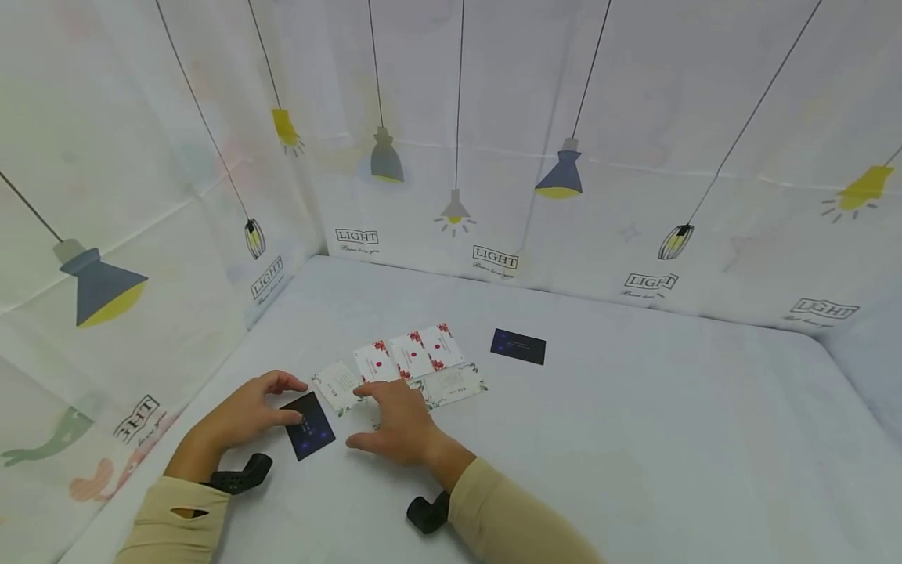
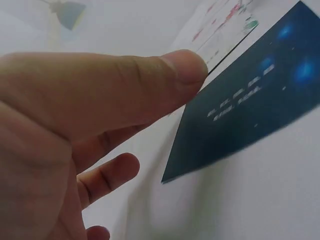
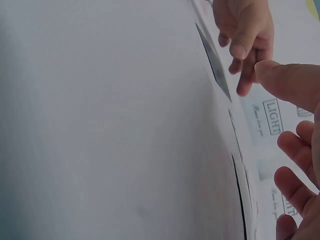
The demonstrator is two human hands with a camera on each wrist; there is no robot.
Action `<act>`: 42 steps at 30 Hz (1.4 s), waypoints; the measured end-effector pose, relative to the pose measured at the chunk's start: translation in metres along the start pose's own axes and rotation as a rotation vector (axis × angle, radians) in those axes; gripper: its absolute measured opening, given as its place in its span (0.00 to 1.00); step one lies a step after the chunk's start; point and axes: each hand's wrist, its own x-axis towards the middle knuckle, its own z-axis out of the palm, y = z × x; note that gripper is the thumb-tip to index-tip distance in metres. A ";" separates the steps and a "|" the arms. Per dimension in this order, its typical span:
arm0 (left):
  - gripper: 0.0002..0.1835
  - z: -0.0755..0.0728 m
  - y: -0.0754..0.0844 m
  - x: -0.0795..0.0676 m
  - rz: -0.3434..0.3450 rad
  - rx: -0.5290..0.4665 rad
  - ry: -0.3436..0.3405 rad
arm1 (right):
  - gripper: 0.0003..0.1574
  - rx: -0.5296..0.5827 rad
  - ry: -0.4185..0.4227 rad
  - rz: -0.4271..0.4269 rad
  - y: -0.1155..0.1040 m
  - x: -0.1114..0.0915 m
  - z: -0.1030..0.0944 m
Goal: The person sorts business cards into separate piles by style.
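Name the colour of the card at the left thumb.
The card is dark blue with brighter spots; best view: left wrist.

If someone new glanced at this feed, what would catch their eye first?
Probably the dark blue card at the left hand, stark against the white table, and the second dark card lying apart, right of the three red-flowered cards. After that, likely the printed lamps across the backdrop behind the table.

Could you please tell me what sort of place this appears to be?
It looks like a small curtained-off booth, perhaps indoors: a white work surface stands against pale hangings printed with lamps and the word LIGHT, with small printed cards lying on it.
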 end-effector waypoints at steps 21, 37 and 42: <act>0.22 -0.001 -0.006 -0.005 0.042 -0.034 -0.023 | 0.43 -0.262 -0.109 0.042 -0.022 0.018 0.024; 0.21 0.005 0.004 -0.004 -0.018 -0.041 -0.052 | 0.43 -0.349 -0.073 0.087 -0.017 0.020 0.023; 0.20 0.004 0.006 -0.006 -0.013 -0.036 -0.046 | 0.41 -0.349 -0.052 0.102 -0.009 0.020 0.017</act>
